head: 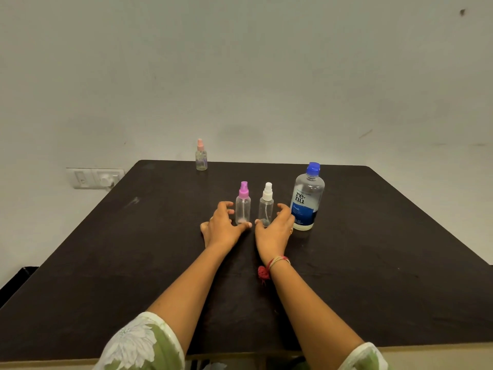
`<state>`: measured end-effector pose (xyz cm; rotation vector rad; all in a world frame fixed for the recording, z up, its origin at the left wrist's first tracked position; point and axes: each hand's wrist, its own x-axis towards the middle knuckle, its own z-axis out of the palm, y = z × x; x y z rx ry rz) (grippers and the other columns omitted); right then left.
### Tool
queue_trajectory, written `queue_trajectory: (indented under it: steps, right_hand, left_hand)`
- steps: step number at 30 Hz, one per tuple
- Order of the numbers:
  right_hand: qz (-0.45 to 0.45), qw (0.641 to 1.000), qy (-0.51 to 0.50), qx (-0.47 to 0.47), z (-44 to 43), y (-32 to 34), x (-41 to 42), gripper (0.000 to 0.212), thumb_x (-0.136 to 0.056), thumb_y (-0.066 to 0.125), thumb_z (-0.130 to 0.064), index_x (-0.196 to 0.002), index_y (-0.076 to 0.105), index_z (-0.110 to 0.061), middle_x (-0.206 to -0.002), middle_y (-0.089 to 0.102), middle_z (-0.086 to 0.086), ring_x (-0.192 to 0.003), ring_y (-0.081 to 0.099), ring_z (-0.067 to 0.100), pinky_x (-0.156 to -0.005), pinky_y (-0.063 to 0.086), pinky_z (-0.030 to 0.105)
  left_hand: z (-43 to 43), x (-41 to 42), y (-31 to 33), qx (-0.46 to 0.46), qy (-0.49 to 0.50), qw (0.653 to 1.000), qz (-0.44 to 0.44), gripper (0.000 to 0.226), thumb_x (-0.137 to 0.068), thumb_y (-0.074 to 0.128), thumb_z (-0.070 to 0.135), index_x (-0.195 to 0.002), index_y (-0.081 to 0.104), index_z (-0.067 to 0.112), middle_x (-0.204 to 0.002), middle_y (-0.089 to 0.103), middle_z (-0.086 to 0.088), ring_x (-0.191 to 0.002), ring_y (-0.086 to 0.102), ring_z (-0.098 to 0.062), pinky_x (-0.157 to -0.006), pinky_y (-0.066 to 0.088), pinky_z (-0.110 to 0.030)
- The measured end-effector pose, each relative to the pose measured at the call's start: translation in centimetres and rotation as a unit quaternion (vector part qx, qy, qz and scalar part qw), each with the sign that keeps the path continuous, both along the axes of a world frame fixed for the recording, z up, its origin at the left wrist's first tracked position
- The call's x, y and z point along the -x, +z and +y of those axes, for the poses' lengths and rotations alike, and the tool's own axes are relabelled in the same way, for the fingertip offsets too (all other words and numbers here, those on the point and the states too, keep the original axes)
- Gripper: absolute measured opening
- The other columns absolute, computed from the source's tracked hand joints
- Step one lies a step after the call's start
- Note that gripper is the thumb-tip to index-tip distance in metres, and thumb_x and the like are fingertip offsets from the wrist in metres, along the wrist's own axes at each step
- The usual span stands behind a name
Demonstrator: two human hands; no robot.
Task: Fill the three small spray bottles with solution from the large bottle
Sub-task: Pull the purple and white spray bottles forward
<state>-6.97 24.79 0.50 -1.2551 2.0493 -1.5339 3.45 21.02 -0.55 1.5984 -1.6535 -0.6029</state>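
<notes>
On the desk (133, 263), left hand (224, 227) and right hand (274, 229) curve loosely beside pink-capped bottle (243, 206) and white-capped bottle (266, 208), gripping neither. Light, slick plastic, probably tippy; best held mid-body.

Small print on the large bottle (306, 201) label is way too tiny to read. The right hand (274, 228) covers its lower left edge and the white-capped spray bottle (266, 206) base. Sleeves (138, 343) run off the bottom.

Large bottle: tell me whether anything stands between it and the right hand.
Nothing visible does. The large bottle stands close beside the back of the right hand, on its right. The white-capped spray bottle is on the hand's other side, between the thumb and the curved fingers, so it is not in the way.
</notes>
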Motion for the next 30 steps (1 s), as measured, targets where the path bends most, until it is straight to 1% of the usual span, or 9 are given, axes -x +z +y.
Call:
queue_trajectory:
  steps: [2,5,8,10,13,17,22,27,30]
  right_hand:
    - [-0.011,1.000,-0.020,0.015,0.5,0.0,-0.2,0.043,-0.079,0.070,-0.010,-0.113,0.043,-0.009,-0.118,0.046,0.011,-0.111,0.048,0.027,-0.098,0.038,0.036]
    - [-0.012,1.000,-0.018,0.012,1.5,-0.1,-0.8,0.029,-0.084,0.064,-0.015,-0.095,0.038,-0.013,-0.101,0.047,0.005,-0.102,0.048,0.025,-0.085,0.034,0.029]
    - [0.002,1.000,0.021,0.007,2.3,-0.5,-1.8,0.025,-0.085,0.063,-0.016,-0.092,0.039,-0.014,-0.094,0.046,0.001,-0.094,0.048,0.022,-0.082,0.035,0.031]
    - [-0.001,0.998,0.061,-0.009,2.4,-0.7,-2.6,0.023,-0.084,0.064,-0.016,-0.092,0.041,-0.015,-0.091,0.047,0.001,-0.088,0.048,0.020,-0.082,0.039,0.034]
    - [-0.040,0.986,0.154,-0.046,2.2,-0.8,-5.3,0.024,-0.084,0.063,-0.013,-0.098,0.044,-0.020,-0.085,0.049,0.001,-0.084,0.053,0.020,-0.080,0.045,0.033]
    - [-0.064,0.968,0.229,-0.085,1.0,-0.7,-9.6,0.039,-0.085,0.053,-0.006,-0.121,0.044,-0.018,-0.099,0.050,0.001,-0.098,0.056,0.021,-0.092,0.047,0.034]
    - [-0.132,0.969,0.196,-0.073,-3.2,0.3,-12.0,0.044,-0.084,0.047,0.002,-0.125,0.043,-0.014,-0.111,0.046,0.002,-0.100,0.050,0.014,-0.092,0.045,0.027]
    - [-0.149,0.975,0.160,-0.047,-8.6,0.5,-12.9,0.045,-0.082,0.048,0.007,-0.124,0.046,-0.011,-0.114,0.047,0.003,-0.102,0.050,0.015,-0.089,0.042,0.023]
    - [-0.154,0.977,0.140,-0.037,-11.9,0.5,-13.2,0.046,-0.082,0.049,0.008,-0.124,0.046,-0.010,-0.119,0.046,0.005,-0.102,0.048,0.013,-0.086,0.038,0.020]
  left_hand:
    - [0.0,-0.1,0.1,-0.001,0.002,1.000,0.018,0.071,-0.071,0.077,0.041,-0.131,0.041,0.029,-0.125,0.053,0.013,-0.104,0.057,-0.007,-0.099,0.030,-0.035]
    - [0.0,-0.7,0.4,-0.001,0.013,0.990,0.142,0.066,-0.076,0.075,0.024,-0.133,0.041,0.028,-0.132,0.048,0.008,-0.106,0.052,-0.007,-0.107,0.033,-0.040]
    - [0.3,-1.6,0.5,0.004,0.018,0.969,0.247,0.056,-0.082,0.068,0.012,-0.132,0.043,0.020,-0.132,0.047,0.000,-0.111,0.052,-0.012,-0.098,0.042,-0.031]
    - [0.2,-2.6,0.6,0.003,0.023,0.976,0.216,0.051,-0.085,0.066,0.011,-0.131,0.045,0.016,-0.131,0.046,-0.004,-0.110,0.050,-0.013,-0.092,0.042,-0.027]
    - [-0.6,-4.9,0.2,0.026,0.038,0.992,0.117,0.046,-0.083,0.067,0.015,-0.126,0.049,0.015,-0.122,0.054,-0.005,-0.107,0.054,-0.019,-0.096,0.044,-0.036]
    - [-2.1,-8.0,0.3,0.023,0.067,0.991,0.110,0.032,-0.084,0.064,0.016,-0.114,0.054,0.015,-0.100,0.063,0.000,-0.097,0.061,-0.019,-0.092,0.047,-0.039]
    - [-5.9,-10.7,0.2,-0.006,0.110,0.992,0.065,0.022,-0.086,0.063,0.026,-0.107,0.059,0.023,-0.108,0.061,0.007,-0.106,0.058,-0.015,-0.103,0.036,-0.041]
    - [-9.9,-10.4,1.7,-0.063,0.167,0.973,0.144,0.013,-0.085,0.058,0.035,-0.095,0.065,0.032,-0.083,0.062,0.016,-0.096,0.060,-0.013,-0.088,0.026,-0.033]
    - [-12.9,-10.5,1.4,-0.056,0.150,0.982,0.096,0.016,-0.084,0.058,0.038,-0.098,0.064,0.034,-0.090,0.064,0.018,-0.103,0.059,-0.012,-0.087,0.025,-0.033]
